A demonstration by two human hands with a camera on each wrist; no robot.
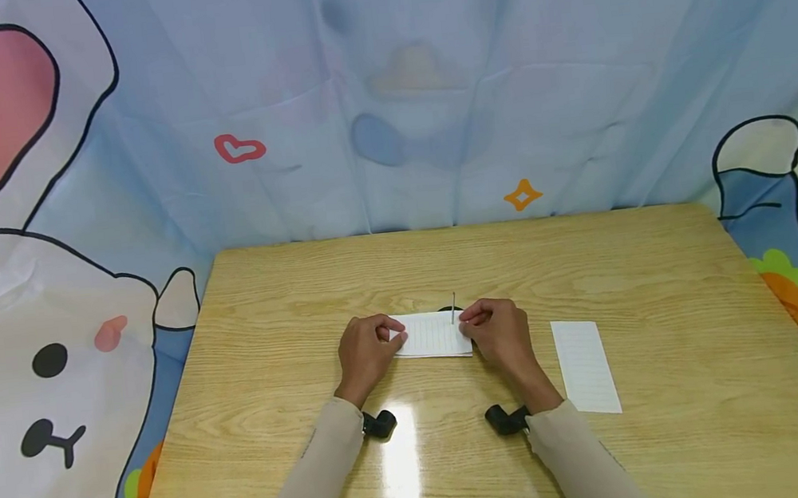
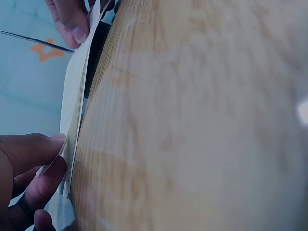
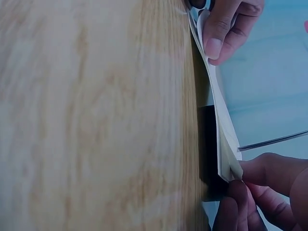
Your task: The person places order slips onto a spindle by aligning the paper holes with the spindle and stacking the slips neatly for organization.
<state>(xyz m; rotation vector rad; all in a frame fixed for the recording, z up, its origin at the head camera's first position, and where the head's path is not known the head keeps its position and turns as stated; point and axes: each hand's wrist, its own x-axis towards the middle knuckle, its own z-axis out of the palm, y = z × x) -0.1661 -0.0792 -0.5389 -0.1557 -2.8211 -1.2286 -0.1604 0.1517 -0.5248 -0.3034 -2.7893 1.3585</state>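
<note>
Several lined paper slips [image 1: 431,336] lie stacked between my hands, over the black base [image 3: 208,144] of a paper spike. The thin metal rod [image 1: 453,306] of the spike stands up out of the top slip, near its right end. My left hand [image 1: 369,352] pinches the left end of the paper between thumb and fingers. At the right end, beside the rod, my right hand [image 1: 501,335] pinches the paper's edge. In the right wrist view the slips [image 3: 226,130] fan slightly apart there. Most of the base is hidden under the paper.
A single lined slip [image 1: 587,367] lies on the wooden table [image 1: 266,294], right of my right forearm. Behind the table hangs a light blue printed curtain [image 1: 415,119]. Black wrist cameras [image 1: 507,420] sit on the inner side of both wrists.
</note>
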